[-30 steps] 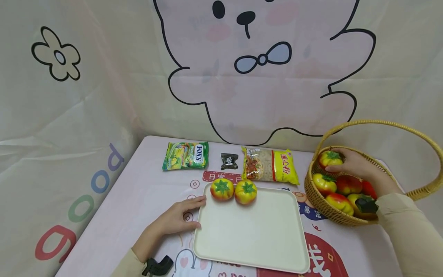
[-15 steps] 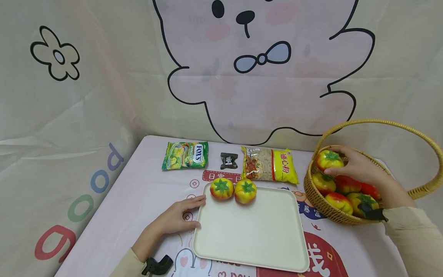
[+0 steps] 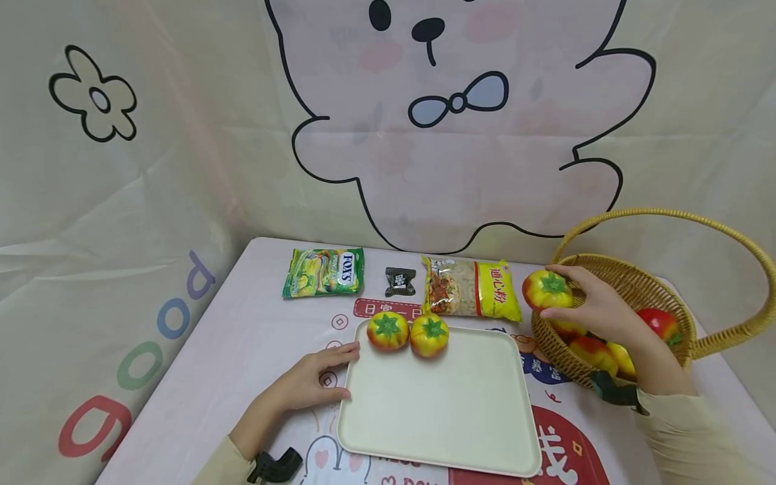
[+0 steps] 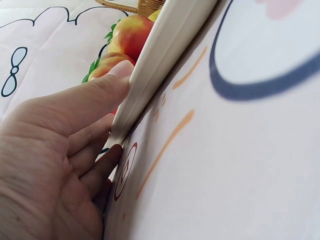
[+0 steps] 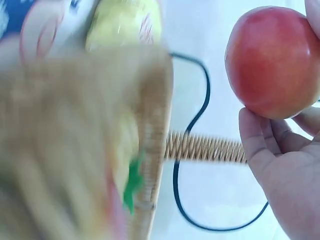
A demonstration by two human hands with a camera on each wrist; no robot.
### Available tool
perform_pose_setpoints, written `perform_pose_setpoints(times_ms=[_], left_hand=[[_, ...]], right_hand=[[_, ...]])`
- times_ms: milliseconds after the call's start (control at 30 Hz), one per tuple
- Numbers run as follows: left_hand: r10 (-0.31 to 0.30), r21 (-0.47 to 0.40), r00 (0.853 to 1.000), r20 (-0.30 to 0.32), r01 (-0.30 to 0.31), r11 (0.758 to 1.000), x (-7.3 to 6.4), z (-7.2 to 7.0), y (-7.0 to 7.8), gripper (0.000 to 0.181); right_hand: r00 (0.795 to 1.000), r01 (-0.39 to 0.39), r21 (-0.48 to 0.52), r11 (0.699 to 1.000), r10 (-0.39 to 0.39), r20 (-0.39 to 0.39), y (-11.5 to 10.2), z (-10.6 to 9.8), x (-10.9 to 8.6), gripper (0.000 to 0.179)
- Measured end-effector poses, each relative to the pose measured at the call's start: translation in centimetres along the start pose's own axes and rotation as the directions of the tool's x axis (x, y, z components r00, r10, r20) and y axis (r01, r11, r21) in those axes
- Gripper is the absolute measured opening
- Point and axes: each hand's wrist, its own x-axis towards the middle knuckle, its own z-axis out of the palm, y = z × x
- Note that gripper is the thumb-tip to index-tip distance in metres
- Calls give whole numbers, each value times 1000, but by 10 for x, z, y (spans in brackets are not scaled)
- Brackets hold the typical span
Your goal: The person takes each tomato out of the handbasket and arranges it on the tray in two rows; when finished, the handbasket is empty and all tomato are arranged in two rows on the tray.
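My right hand grips a red-and-yellow toy tomato with a green leafy top, held at the basket's left rim. In the right wrist view its smooth red side shows between thumb and fingers. The woven basket holds more toy fruit, including a red one, partly hidden by the hand. Two similar toy tomatoes sit side by side at the far left of the cream tray. My left hand touches the tray's left edge; in the left wrist view its thumb rests against the rim.
Behind the tray lie a green candy bag, a small black packet and a yellow pasta bag. The basket's tall handle arches over its opening. A printed curtain hangs beyond the table.
My right hand has lifted the toy tomato from inside the basket and moved it left to the rim. The left hand, the tray and its two tomatoes keep their places.
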Motion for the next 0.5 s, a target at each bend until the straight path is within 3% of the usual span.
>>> perform_pose_setpoints(times_ms=[300,500], left_hand=[[16,6,1000,-8,-16,1000,-1,-1,1,70],[29,9,999,-16,-29,1000,-1,0,0,70]], right_hand=[[992,113,200,973,-99,-75,-23,48,-4,74],[990,123,293,948,-98,-97,-31,78,-2,74]])
